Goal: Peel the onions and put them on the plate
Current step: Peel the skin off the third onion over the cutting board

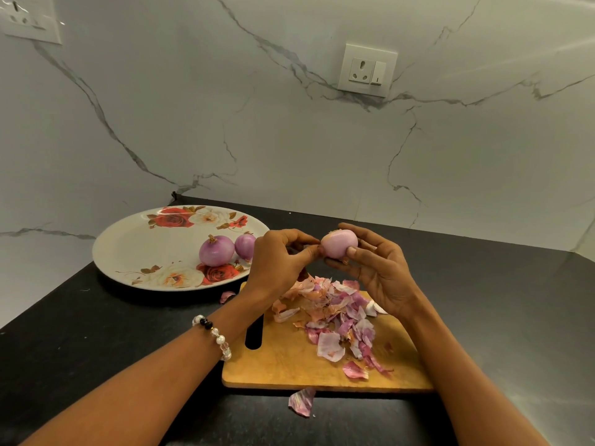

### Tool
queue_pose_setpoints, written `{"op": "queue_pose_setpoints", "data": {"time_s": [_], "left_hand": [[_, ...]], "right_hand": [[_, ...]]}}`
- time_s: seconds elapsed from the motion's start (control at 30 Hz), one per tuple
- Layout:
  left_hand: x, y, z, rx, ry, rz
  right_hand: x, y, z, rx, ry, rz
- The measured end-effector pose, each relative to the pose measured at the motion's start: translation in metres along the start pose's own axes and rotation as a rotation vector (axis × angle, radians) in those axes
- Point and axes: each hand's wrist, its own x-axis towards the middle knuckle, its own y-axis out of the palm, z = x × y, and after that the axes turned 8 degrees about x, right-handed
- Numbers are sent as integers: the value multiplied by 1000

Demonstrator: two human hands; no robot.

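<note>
Wooden cutting board [289, 362] on black bench [96, 333]. Marble-veined wall [289, 149] behind board; switch socket [367, 70] above it, second socket [30, 19] far upper left of it.

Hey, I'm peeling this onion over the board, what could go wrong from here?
1. The onion is held up in the air by the right hand while the left hand picks at it; it may slip and roll across the counter.
2. Peels already lie off the cutting board; more could scatter.
3. Two peeled onions sit near the plate edge; setting down a third might nudge them.
</note>
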Motion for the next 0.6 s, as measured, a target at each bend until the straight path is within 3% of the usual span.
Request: {"op": "queue_pose_setpoints", "data": {"time_s": [0.6], "left_hand": [[8,-4,6,71,2,-132]], "right_hand": [[-3,7,5,142,93,-205]]}}
